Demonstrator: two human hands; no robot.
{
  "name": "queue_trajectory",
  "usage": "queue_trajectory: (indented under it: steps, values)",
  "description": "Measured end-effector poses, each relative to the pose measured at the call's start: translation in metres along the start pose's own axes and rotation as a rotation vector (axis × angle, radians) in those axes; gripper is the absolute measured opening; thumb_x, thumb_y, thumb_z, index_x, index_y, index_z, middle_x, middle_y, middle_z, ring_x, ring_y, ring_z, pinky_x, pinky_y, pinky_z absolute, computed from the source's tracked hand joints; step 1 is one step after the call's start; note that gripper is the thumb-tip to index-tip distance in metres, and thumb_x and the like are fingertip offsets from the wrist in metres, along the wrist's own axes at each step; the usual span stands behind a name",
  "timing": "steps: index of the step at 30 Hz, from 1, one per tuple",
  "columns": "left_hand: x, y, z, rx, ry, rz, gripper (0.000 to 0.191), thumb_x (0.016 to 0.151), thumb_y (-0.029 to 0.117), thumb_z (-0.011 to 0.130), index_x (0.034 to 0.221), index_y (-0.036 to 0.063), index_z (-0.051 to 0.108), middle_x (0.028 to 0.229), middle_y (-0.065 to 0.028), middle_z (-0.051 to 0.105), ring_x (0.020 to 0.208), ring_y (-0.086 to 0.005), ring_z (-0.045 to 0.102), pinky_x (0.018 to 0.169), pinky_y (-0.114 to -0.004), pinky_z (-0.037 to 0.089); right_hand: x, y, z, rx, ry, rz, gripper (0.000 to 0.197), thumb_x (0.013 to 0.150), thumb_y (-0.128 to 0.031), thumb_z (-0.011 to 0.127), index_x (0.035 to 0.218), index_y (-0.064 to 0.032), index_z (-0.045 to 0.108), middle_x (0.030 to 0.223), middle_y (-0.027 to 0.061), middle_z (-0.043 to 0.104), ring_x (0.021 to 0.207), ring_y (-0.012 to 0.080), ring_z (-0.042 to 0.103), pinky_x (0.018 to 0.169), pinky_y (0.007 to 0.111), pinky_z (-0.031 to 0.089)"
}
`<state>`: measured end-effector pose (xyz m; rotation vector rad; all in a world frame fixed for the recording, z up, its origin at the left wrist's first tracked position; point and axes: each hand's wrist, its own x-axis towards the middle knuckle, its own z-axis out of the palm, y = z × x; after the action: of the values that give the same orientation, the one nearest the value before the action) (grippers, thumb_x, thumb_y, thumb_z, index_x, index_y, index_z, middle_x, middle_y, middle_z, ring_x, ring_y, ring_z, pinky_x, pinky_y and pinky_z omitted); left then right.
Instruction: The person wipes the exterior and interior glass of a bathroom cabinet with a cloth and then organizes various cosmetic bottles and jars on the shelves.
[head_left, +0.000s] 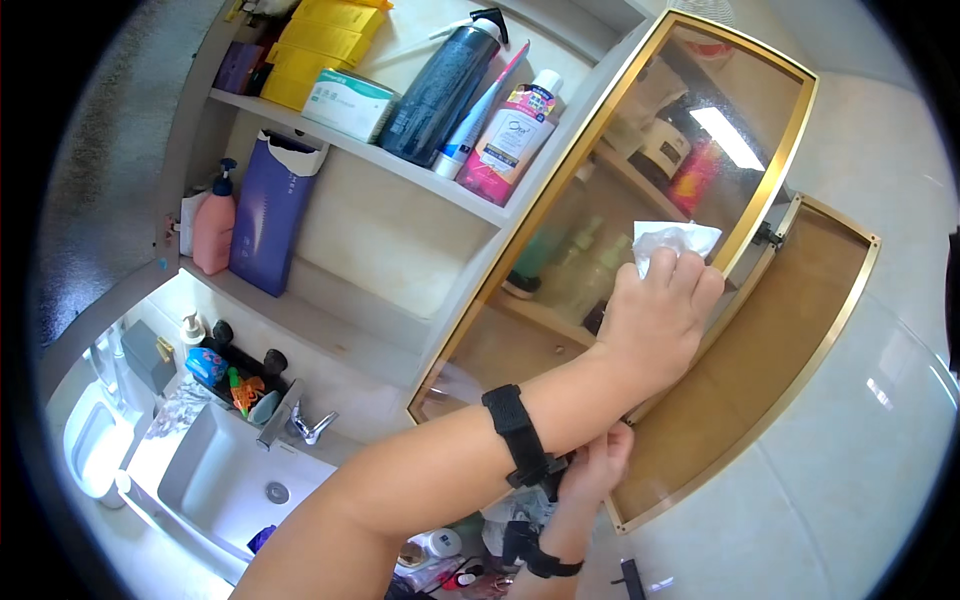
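Observation:
My left hand (667, 315), its arm reaching in from the lower left, presses a crumpled white tissue (675, 238) to the glass door (570, 247) of a wall cabinet, near its gold frame. Below the left forearm, my right hand (600, 459) is partly hidden. Its curled fingertips lie close to the lower gold-edged frame; whether they grip it is not clear. Both arms wear black straps. Through the tinted glass several bottles and a jar (664, 146) show on shelves. A second brown door panel (727, 360) stands open at the right.
At the left, open shelves (360, 146) hold a dark spray bottle (442, 90), a pink mouthwash bottle (510, 142), yellow boxes (319, 52) and a pink pump bottle (215, 225). Below are a white sink (225, 465) and a chrome faucet (309, 424). Several small containers (442, 541) stand beneath my arms.

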<state>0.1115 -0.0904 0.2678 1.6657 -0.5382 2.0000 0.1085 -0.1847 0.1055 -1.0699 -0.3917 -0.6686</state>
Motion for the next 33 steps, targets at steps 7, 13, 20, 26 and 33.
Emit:
queue_trajectory:
  steps: [7,13,20,26,33]
  values:
    - [0.000,0.002,0.001,0.042,-0.026,-0.010,0.028,0.070,0.013,0.052,0.097,0.0070,0.048,0.088,-0.0074,0.046,0.081,-0.0232,0.045,0.059,-0.035,0.035,-0.003,-0.018,-0.026,0.243,-0.093,-0.037,0.032,0.075,0.018,0.047,0.072,-0.0106,0.033,0.067,-0.0007,0.034,0.057,0.0085,0.037,0.089,0.045,0.046]
    - [-0.001,0.000,0.005,0.017,0.024,-0.007,0.025,0.071,0.014,0.052,0.095,0.0078,0.048,0.089,-0.0071,0.046,0.080,-0.0226,0.045,0.058,-0.035,0.034,-0.004,-0.012,-0.023,0.208,-0.055,-0.080,0.032,0.075,0.018,0.047,0.070,-0.0099,0.033,0.068,0.0001,0.035,0.061,0.0101,0.039,0.092,0.046,0.044]
    - [0.000,-0.001,0.001,0.037,0.012,-0.003,0.026,0.071,0.014,0.052,0.096,0.0080,0.048,0.089,-0.0068,0.045,0.081,-0.0225,0.044,0.059,-0.035,0.034,-0.013,0.002,-0.017,0.131,-0.107,-0.003,0.035,0.068,0.019,0.051,0.067,-0.0107,0.032,0.066,-0.0001,0.036,0.061,0.0128,0.037,0.075,0.029,0.038]
    - [-0.003,0.000,0.001,0.047,0.012,-0.003,0.023,0.072,0.014,0.051,0.094,0.0081,0.048,0.088,-0.0068,0.045,0.079,-0.0225,0.043,0.059,-0.035,0.034,-0.040,-0.008,-0.015,0.057,-0.300,-0.028,0.037,0.059,0.020,0.052,0.064,-0.0117,0.033,0.060,-0.0015,0.035,0.062,0.0108,0.036,0.073,0.026,0.034]
    - [-0.001,0.000,0.001,0.053,0.019,-0.002,0.021,0.072,0.014,0.051,0.092,0.0087,0.048,0.087,-0.0068,0.045,0.079,-0.0223,0.043,0.059,-0.034,0.034,-0.051,-0.011,-0.024,-0.085,-0.428,-0.005,0.034,0.058,0.019,0.053,0.065,-0.0099,0.036,0.064,0.0010,0.038,0.057,0.0094,0.037,0.055,0.019,0.031]
